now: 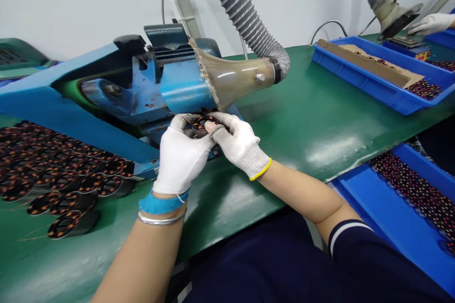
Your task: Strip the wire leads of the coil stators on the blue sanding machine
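Both my gloved hands hold one motor stator (pixel 203 123), a dark ring with copper windings, in front of a blue machine (pixel 185 86). My left hand (pixel 183 156), in a white glove with a blue band at the wrist, wraps round its left side. From the right, my right hand (pixel 237 141) grips it, with a bare thumb tip resting at its near rim. Right above the stator sits the machine's translucent, funnel-shaped hood (pixel 238 78). The fingers cover much of the stator, and where its far side meets the machine is hidden.
Many similar stators (pixel 73 218) stand on the green table (pixel 302 118) at left, some with loose wires. A grey hose (pixel 245 9) rises from the hood. Blue trays (pixel 377 87) with small wound parts are at right. Another person's gloved hand (pixel 432 23) is at far right.
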`<action>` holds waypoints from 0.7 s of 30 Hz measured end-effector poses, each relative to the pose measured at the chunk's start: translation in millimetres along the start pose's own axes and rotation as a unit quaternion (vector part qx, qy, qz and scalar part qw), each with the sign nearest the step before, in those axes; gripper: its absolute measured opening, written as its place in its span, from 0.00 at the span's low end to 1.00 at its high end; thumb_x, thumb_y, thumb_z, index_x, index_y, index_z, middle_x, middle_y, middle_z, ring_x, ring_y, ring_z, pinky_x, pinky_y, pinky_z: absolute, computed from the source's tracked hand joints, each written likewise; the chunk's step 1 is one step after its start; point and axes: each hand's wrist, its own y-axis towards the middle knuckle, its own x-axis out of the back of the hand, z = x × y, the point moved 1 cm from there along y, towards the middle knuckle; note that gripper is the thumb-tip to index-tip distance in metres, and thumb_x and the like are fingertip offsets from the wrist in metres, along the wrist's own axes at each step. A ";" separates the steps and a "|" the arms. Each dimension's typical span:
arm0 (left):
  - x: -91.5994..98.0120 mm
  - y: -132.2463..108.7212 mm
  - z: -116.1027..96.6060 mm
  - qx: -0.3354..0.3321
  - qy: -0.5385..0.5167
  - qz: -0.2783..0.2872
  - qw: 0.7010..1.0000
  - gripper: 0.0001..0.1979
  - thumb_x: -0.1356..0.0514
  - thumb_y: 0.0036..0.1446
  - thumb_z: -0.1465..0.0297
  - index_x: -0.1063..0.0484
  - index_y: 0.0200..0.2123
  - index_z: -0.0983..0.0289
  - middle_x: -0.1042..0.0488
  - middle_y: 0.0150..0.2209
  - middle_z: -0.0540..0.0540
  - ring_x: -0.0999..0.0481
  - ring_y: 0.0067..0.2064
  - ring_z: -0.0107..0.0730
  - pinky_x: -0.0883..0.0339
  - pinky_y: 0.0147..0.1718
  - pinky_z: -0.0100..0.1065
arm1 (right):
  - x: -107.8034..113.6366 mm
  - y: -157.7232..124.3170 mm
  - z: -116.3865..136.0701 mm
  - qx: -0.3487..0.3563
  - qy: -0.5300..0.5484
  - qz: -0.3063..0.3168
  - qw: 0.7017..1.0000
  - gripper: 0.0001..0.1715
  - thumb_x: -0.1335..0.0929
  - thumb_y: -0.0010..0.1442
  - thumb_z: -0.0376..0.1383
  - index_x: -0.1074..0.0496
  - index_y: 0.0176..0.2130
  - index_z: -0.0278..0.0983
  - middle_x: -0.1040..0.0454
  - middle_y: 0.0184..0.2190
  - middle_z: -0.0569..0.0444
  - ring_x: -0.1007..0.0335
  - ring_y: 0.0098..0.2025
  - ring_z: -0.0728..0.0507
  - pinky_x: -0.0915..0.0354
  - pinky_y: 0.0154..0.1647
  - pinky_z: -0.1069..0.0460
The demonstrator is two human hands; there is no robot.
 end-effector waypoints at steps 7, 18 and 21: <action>30.5 -55.9 29.2 -0.073 -0.014 -0.063 0.995 0.35 0.19 0.60 0.41 0.19 0.59 0.55 0.09 0.54 0.58 0.06 0.54 0.52 0.06 0.56 0.49 | -12.5 -27.6 -9.5 0.096 -0.002 0.082 0.992 0.47 0.10 0.67 0.57 0.12 0.72 0.33 0.11 0.66 0.35 0.09 0.68 0.28 0.13 0.77 0.35; 189.9 -202.5 91.5 0.219 0.124 -0.041 0.967 0.43 0.14 0.45 0.41 0.11 0.59 0.58 0.07 0.59 0.65 0.05 0.60 0.67 0.09 0.68 0.61 | -15.9 -56.0 7.0 0.148 0.038 0.129 0.980 0.22 0.16 0.77 0.43 0.10 0.64 0.38 0.09 0.53 0.44 0.10 0.51 0.36 0.10 0.57 0.40; 261.0 -216.9 106.0 0.258 0.308 -0.128 0.907 0.37 0.19 0.51 0.40 0.12 0.55 0.57 0.07 0.52 0.64 0.05 0.57 0.72 0.09 0.64 0.66 | -12.4 -57.1 17.5 0.098 0.015 0.157 0.983 0.20 0.16 0.75 0.42 0.09 0.62 0.40 0.09 0.52 0.45 0.11 0.50 0.36 0.11 0.55 0.40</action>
